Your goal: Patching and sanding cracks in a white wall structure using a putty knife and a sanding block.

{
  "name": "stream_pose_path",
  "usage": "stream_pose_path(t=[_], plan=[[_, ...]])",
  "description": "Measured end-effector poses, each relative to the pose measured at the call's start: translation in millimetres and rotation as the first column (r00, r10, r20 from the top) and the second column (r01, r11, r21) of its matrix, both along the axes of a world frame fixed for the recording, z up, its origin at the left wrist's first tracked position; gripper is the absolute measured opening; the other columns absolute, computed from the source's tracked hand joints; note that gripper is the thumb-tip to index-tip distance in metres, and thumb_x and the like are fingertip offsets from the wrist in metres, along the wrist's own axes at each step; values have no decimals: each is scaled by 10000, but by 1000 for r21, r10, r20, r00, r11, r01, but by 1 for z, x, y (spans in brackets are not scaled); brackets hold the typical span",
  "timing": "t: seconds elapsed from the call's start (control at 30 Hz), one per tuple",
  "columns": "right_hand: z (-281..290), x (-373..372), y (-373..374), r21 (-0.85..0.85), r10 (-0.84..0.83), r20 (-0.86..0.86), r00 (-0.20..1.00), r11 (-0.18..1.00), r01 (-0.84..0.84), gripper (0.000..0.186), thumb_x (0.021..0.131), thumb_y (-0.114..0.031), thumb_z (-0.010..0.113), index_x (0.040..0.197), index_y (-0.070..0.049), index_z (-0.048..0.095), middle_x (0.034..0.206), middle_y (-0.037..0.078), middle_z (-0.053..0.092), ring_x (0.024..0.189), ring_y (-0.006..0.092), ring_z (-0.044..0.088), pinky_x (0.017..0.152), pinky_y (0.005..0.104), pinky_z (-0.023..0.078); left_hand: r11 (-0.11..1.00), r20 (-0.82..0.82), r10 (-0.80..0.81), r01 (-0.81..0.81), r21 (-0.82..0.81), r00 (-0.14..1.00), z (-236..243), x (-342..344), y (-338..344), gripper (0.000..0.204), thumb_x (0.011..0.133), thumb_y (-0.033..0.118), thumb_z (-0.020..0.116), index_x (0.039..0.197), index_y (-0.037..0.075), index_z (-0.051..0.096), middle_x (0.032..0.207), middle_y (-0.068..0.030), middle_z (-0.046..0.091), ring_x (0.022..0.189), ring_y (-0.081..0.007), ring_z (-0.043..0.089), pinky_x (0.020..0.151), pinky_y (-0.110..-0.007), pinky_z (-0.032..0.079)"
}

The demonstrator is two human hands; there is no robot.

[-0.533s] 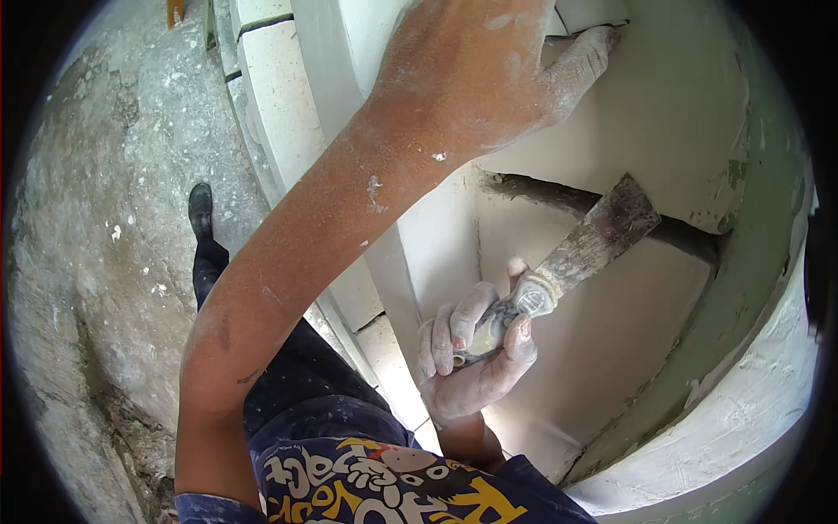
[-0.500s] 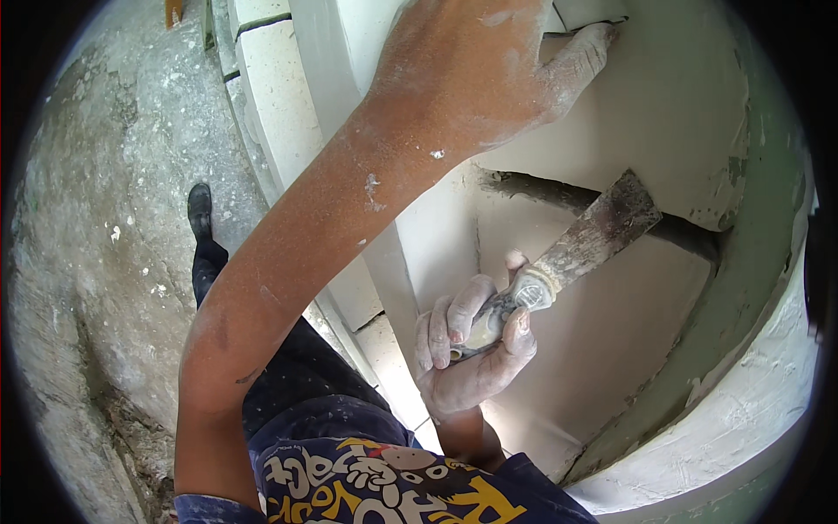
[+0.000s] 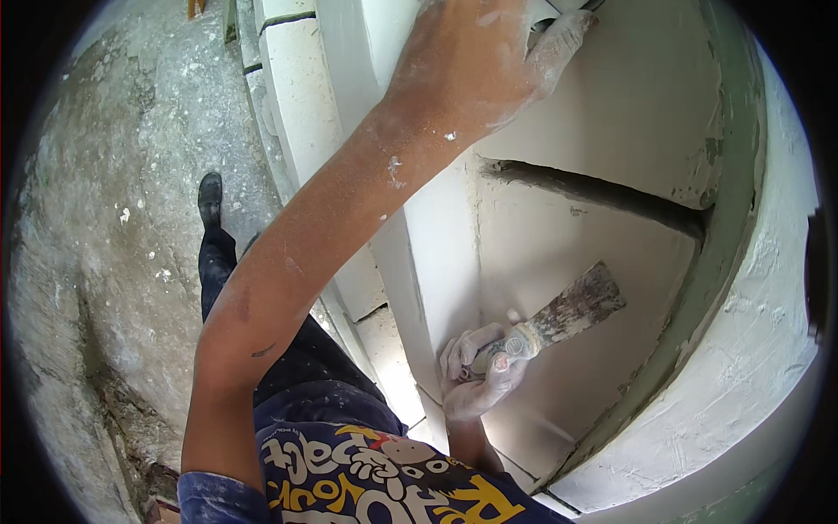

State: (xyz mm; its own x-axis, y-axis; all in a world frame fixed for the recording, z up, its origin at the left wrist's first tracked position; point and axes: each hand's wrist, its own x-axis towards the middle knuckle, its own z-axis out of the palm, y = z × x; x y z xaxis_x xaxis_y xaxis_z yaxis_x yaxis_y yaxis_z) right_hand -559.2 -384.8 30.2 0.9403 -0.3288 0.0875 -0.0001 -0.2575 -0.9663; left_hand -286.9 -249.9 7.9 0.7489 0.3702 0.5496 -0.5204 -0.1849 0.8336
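My right hand (image 3: 477, 371), coated in white powder, is closed around the handle of a putty knife (image 3: 578, 306). Its wide, stained metal blade points up and to the right. The blade is over a smooth white surface, below a dark slot (image 3: 602, 188) that crosses it. My left hand (image 3: 515, 65) is at the top edge of the view, its thumb powdered white and stretched out to the right. Beside that thumb shows a bit of a pale thing (image 3: 543, 12) with a dark edge. The fingers of the left hand are hidden.
A green-grey curved band (image 3: 690, 301) edges the white surface on the right, with a rough white plastered rim (image 3: 733, 367) beyond it. White blocks (image 3: 301, 87) with dark joints run along the left. Further left lies a stained, white-spattered floor (image 3: 131, 175).
My right hand has brought the putty knife down, away from the dark slot its blade overlapped before. The whole view has shifted slightly, and my left hand keeps about the same place over the surface.
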Motion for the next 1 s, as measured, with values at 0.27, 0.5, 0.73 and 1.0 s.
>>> stream_pose_path(t=[0.27,0.5,0.73,1.0], plan=[[-5,-116,-83,-503,-182,6,983,849,160,610,995,-383,554,1331,101,397,682,36,475,457,76,350,393,238,282,952,9,-263,259,163,965,5,-109,-45,635,902,311,741,1449,64,531,1637,-252,227,1511,-418,251,1172,-585,338],[-25,-116,-90,-623,-62,98,993,774,110,473,986,-308,544,1192,115,504,647,24,477,502,82,372,537,248,397,994,-17,-103,102,-33,995,27,-74,-49,997,812,421,820,1561,-7,320,1634,-277,212,1497,-493,243,1221,-565,269],[-29,-115,-94,-651,-10,156,988,751,110,440,982,-280,574,1149,125,531,651,35,514,594,139,467,774,353,492,988,3,-153,153,3,988,30,-128,-73,989,863,457,755,1533,-103,292,1601,-339,224,1492,-543,203,1221,-615,223],[-26,-115,-89,-581,-62,142,988,803,134,422,990,-278,605,1108,122,542,669,49,549,631,152,508,826,390,520,987,153,-157,161,-11,976,40,-123,-81,1021,838,458,745,1488,-187,292,1570,-403,215,1500,-527,206,1198,-645,255]])
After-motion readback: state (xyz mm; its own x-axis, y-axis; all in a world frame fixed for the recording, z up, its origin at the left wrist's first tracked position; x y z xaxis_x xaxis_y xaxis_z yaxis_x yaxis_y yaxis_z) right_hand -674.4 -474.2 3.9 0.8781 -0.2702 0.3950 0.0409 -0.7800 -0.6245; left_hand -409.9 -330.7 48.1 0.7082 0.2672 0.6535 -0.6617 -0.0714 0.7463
